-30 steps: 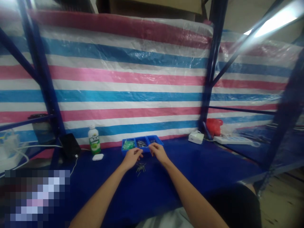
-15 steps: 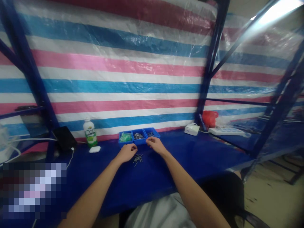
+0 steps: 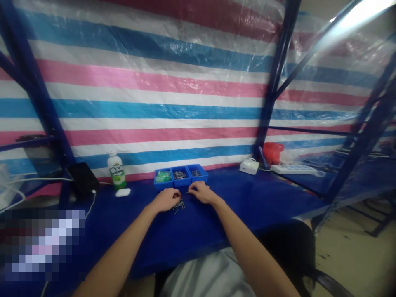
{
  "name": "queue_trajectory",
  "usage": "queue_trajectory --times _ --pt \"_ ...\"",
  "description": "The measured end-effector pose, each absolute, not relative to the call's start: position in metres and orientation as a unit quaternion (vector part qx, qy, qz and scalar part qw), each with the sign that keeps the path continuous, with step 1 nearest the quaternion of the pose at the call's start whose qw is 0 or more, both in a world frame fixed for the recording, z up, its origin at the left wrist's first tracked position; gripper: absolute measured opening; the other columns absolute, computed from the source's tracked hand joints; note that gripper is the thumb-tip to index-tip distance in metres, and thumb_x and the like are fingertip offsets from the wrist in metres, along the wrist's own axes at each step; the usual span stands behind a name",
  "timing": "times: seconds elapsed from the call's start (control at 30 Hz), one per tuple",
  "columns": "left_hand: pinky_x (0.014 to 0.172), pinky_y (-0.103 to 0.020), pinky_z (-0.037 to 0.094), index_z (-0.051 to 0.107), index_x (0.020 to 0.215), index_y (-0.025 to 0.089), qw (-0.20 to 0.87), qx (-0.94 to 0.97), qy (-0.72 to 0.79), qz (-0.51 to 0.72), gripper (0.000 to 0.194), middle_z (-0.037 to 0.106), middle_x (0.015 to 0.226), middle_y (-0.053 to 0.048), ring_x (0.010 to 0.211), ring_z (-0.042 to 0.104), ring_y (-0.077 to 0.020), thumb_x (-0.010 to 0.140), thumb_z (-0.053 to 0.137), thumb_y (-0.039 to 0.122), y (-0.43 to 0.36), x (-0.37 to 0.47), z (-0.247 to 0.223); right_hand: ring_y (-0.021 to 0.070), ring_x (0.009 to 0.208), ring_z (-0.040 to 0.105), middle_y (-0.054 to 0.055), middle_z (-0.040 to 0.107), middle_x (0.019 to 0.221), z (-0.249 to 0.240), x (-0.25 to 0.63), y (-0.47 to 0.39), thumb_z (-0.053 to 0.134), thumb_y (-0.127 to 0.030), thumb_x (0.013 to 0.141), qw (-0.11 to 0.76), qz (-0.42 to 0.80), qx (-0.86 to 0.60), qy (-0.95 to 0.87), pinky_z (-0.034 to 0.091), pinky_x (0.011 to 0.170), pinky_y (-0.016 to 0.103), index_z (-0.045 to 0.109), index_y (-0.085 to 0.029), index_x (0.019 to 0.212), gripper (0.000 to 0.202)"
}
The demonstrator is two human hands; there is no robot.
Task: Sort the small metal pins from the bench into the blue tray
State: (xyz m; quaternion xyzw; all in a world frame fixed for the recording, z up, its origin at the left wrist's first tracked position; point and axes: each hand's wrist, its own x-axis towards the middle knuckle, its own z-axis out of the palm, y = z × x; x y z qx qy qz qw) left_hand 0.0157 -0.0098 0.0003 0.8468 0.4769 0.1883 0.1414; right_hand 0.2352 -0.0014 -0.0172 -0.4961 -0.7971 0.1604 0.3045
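Several thin metal pins (image 3: 180,206) lie in a loose pile on the blue tabletop (image 3: 185,239). My left hand (image 3: 168,199) is over the pile's upper left edge, its fingers pinched together; what they grip is too small to make out. To the right of the pile, my right hand (image 3: 200,192) pinches a small thin pin (image 3: 187,192) that sticks out to the left of the fingertips. Behind both hands stands a blue three-compartment tray (image 3: 181,182). Its left compartment holds green packets (image 3: 163,177), and the middle and right ones hold small metal parts (image 3: 180,175).
At the left are a bottle (image 3: 116,171), a white case (image 3: 123,192) and a dark phone (image 3: 83,178) on a cable. A white box (image 3: 249,166), a red bag (image 3: 272,153) and a power strip (image 3: 293,169) sit at the right rear.
My right hand has come down from the tray's front edge toward the pile, with a pin now showing at its fingertips. My left hand has shifted slightly right, onto the pile's edge.
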Motion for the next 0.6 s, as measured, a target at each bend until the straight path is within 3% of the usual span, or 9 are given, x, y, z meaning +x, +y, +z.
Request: queue_trajectory --times 0.17,0.3,0.6 --pt "0.072 -0.027 0.043 0.071 0.099 0.021 0.089 0.829 0.480 0.274 0.029 0.068 0.089 -0.005 0.079 0.061 -0.0183 0.088 0.054 0.042 -0.010 0.021 -0.001 0.0185 0.085 0.061 0.006 0.070 0.090 -0.014 0.236 0.003 0.056 -0.026 0.084 0.407 0.225 -0.422 -0.778 0.045 0.083 0.031 0.069 -0.017 0.088 0.017" --pt "0.076 -0.028 0.043 0.069 0.104 0.022 0.077 0.841 0.439 0.305 0.029 0.066 0.092 -0.004 0.082 0.059 -0.0184 0.090 0.053 0.041 -0.012 0.024 0.001 0.0176 0.084 0.062 0.004 0.070 0.088 -0.010 0.226 -0.001 0.060 -0.026 0.080 0.446 0.252 -0.380 -0.770 0.046 0.082 0.030 0.069 -0.016 0.086 0.015" --pt "0.083 -0.030 0.043 0.069 0.093 0.019 0.087 0.848 0.418 0.314 0.026 0.067 0.094 -0.005 0.089 0.059 -0.0191 0.093 0.047 0.033 -0.011 0.025 0.004 0.0219 0.091 0.065 0.006 0.073 0.095 -0.009 0.217 -0.003 0.066 -0.034 0.078 0.484 0.299 -0.372 -0.733 0.048 0.086 0.036 0.072 -0.018 0.095 0.024"
